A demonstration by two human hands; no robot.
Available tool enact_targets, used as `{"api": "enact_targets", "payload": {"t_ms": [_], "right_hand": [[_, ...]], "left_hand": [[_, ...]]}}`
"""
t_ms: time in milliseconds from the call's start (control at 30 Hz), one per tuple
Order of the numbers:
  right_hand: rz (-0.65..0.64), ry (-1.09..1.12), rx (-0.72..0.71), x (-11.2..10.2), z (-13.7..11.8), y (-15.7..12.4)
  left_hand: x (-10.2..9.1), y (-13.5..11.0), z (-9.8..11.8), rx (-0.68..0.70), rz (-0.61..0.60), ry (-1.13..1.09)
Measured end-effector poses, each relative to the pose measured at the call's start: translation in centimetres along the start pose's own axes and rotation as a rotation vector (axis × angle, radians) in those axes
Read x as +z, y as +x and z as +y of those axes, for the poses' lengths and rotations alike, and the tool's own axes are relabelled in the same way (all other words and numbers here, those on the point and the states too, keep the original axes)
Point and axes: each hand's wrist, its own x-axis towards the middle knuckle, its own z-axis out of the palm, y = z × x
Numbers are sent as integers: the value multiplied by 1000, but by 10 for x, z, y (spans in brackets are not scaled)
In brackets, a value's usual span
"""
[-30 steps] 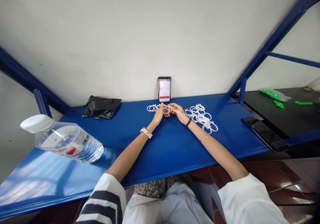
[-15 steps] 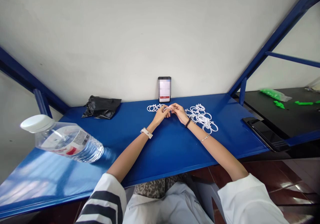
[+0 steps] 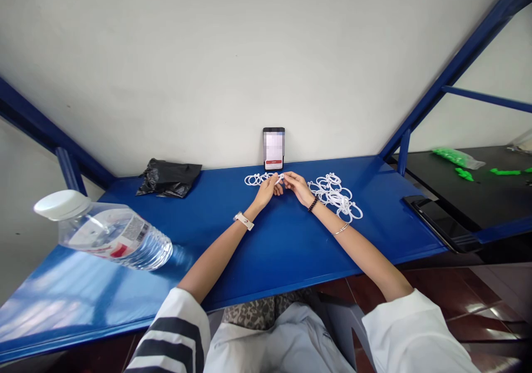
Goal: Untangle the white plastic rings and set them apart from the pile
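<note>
Over the middle of the blue table [image 3: 266, 251], my left hand [image 3: 268, 189] and my right hand [image 3: 298, 186] meet fingertip to fingertip. Between them is a small white plastic ring [image 3: 280, 178], pinched by the fingers of both hands and partly hidden by them. Several white rings [image 3: 252, 180] with small loops lie just behind and left of my left hand. A larger loose pile of the same white rings [image 3: 332, 193] spreads on the table to the right of my right hand.
A phone [image 3: 274, 148] leans upright against the wall behind my hands. At left stand a clear water bottle [image 3: 120, 237] and a crumpled black plastic bag [image 3: 168, 179]. A dark phone-like object [image 3: 432, 223] lies by the right edge. Green pieces [image 3: 457, 157] lie on a neighbouring black table.
My fingers have shifted slightly around the white ring, showing more of it between the fingertips. The piles and other objects have stayed put.
</note>
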Motion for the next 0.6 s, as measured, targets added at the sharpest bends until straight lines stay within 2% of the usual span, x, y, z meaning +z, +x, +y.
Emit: {"api": "enact_targets", "payload": {"t_ms": [300, 467, 600], "right_hand": [[3, -21, -7, 1, 2, 1], [-12, -138, -54, 3, 7, 2], [-14, -192, -29, 3, 9, 3]], "left_hand": [[-1, 1, -1, 3, -3, -2], [-1, 1, -3, 20, -15, 28], [0, 1, -3, 36, -33, 50]]}}
